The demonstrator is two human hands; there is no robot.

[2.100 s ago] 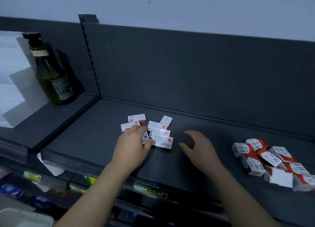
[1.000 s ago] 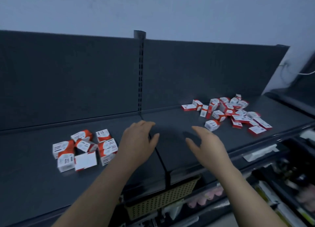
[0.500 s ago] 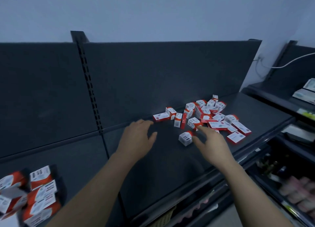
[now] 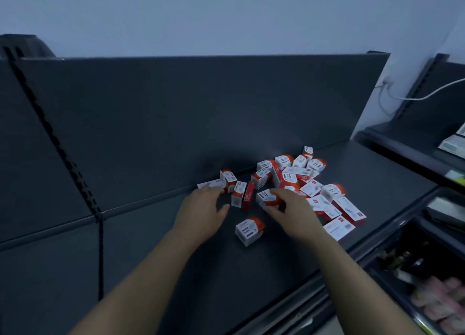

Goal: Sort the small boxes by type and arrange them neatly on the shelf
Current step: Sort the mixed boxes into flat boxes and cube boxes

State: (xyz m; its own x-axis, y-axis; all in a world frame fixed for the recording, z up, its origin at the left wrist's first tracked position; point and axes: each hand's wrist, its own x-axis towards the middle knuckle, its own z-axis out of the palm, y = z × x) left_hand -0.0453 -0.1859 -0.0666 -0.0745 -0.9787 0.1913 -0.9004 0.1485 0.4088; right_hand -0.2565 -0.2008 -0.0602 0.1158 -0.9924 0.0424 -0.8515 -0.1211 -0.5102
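Observation:
A jumbled pile of small red-and-white boxes (image 4: 299,176) lies on the dark shelf (image 4: 156,246), against its back panel. The pile mixes cube-shaped and flat long boxes. My right hand (image 4: 297,211) reaches into the pile's near edge, with index finger and thumb closed around a small cube box (image 4: 266,198). My left hand (image 4: 201,209) hovers open just left of the pile, its fingertips at a flat white box (image 4: 211,183). One cube box marked with paper clips (image 4: 249,231) sits apart on the shelf, between my two hands.
A slotted shelf upright (image 4: 50,138) runs down the back panel at the left. Lower shelves with packaged goods (image 4: 440,307) show at the bottom right. Another shelf unit (image 4: 427,143) stands at the right, with a white cable (image 4: 427,95) on the wall.
The view has swung right from the sorted groups to the mixed pile. Both hands moved forward to it, and my right hand has closed around a cube box.

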